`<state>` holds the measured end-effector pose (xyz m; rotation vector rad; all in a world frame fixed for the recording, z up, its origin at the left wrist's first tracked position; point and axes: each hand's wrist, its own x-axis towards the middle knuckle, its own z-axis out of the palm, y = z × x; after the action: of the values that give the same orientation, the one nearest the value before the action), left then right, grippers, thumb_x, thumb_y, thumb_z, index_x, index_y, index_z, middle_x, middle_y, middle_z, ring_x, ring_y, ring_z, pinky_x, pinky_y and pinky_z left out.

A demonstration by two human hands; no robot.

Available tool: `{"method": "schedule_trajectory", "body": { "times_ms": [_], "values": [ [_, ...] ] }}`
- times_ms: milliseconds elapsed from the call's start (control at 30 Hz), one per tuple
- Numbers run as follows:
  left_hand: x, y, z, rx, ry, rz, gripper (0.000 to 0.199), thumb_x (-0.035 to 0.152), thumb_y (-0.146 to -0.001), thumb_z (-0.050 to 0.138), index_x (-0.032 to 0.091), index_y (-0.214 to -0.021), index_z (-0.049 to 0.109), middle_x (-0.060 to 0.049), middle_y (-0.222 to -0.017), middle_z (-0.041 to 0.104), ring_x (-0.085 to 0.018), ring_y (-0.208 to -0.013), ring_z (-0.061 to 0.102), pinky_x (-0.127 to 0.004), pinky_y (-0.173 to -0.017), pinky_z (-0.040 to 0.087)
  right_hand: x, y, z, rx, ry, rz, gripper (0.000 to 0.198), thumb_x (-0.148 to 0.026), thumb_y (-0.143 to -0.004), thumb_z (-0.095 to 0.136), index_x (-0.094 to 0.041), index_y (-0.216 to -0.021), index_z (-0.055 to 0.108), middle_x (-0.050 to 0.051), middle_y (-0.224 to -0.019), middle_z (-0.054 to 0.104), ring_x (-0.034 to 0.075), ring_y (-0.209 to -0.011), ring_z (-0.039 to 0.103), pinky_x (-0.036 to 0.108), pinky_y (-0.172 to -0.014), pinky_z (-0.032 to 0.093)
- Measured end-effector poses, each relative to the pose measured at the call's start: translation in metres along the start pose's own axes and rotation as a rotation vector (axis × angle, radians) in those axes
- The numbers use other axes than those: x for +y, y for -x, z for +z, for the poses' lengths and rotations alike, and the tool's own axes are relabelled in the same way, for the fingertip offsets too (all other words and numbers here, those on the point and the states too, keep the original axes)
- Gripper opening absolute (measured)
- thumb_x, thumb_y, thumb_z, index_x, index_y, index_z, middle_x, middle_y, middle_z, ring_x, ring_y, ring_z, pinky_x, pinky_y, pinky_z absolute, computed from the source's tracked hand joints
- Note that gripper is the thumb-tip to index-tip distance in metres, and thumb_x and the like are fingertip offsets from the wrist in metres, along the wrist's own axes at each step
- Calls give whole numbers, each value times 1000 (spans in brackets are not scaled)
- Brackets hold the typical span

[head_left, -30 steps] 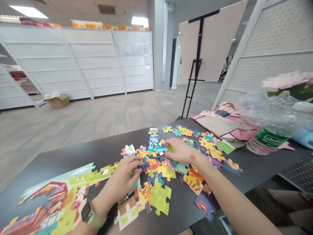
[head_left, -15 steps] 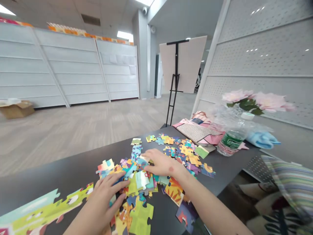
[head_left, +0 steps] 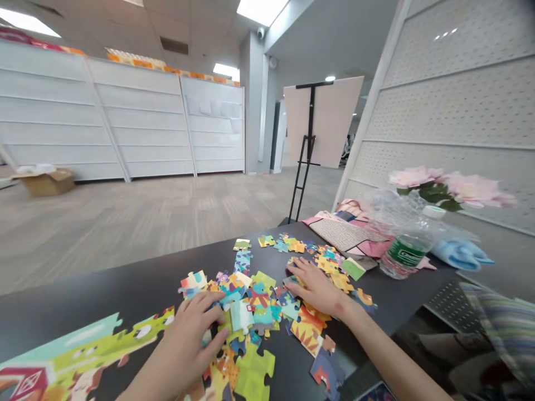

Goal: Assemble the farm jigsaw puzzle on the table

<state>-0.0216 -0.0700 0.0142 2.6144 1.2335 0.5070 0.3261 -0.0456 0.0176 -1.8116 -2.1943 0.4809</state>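
Observation:
Loose jigsaw puzzle pieces [head_left: 254, 295] lie in a colourful heap on the dark table, some on top of others. My left hand [head_left: 194, 328] rests palm down on the heap's left side, fingers spread. On the right, my right hand [head_left: 313, 284] lies over other pieces with its fingers stretched out; what is under the palm is hidden. A large green piece [head_left: 254, 370] sits near the front. To the left of my left hand is a joined puzzle section [head_left: 83, 356] with a green creature and a red house shape.
A water bottle [head_left: 405, 253] stands at the table's right, beside a pink cloth [head_left: 346, 231], a blue cloth [head_left: 460, 253] and pink flowers [head_left: 472, 189]. Behind the table are an easel [head_left: 311, 122], white shelving [head_left: 142, 122] and a cardboard box [head_left: 45, 182] on the floor.
My right hand has moved right, from the middle of the heap to the pieces on its right, uncovering the middle pieces. My left hand stays on the heap. The view has shifted slightly.

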Motion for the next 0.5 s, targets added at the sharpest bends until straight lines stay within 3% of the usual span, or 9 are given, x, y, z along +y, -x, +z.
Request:
{"method": "schedule_trajectory", "body": {
  "times_ms": [67, 133, 267, 400, 500],
  "values": [
    [6, 0, -4, -14, 36, -13, 18, 37, -96, 54, 24, -87, 63, -8, -134, 62, -36, -132, 51, -59, -102, 46, 4, 10, 13, 92, 46, -45, 49, -45, -99, 49, -17, -138, 61, 16, -157, 43, 35, -149, 31, 59, -121, 25],
    [9, 2, -5, -16, 69, -20, 11, 34, -93, 59, 25, -96, 63, -8, -134, 62, -35, -132, 50, -57, -105, 44, 2, 16, 22, 203, 57, -120, 39, -41, -101, 46, -21, -126, 68, 13, -145, 58, 32, -141, 46, 56, -117, 35],
    [10, 5, -4, -51, 128, 21, 35, 33, -92, 63, 32, -127, 60, -6, -146, 55, -33, -137, 46, -59, -113, 37, -5, 17, 27, 303, -107, -243, 32, -35, -103, 42, -24, -121, 67, 9, -125, 70, 26, -119, 63, 46, -104, 49],
    [12, 5, -5, -69, 146, 42, 10, 30, -91, 65, 27, -100, 66, -5, -145, 57, -34, -137, 46, -57, -113, 37, -9, 21, 17, 459, -246, -203, 38, -29, -104, 32, -21, -117, 67, 10, -115, 72, 24, -107, 68, 41, -93, 55],
    [12, 4, -7, -46, 147, 34, 3, 25, -89, 64, 24, -88, 61, -6, -130, 65, -32, -130, 52, -53, -108, 43, -13, 42, 9, 451, -189, -209, 36, -31, -102, 37, -21, -120, 67, 12, -128, 67, 26, -119, 63, 45, -102, 50]
  ]
}}
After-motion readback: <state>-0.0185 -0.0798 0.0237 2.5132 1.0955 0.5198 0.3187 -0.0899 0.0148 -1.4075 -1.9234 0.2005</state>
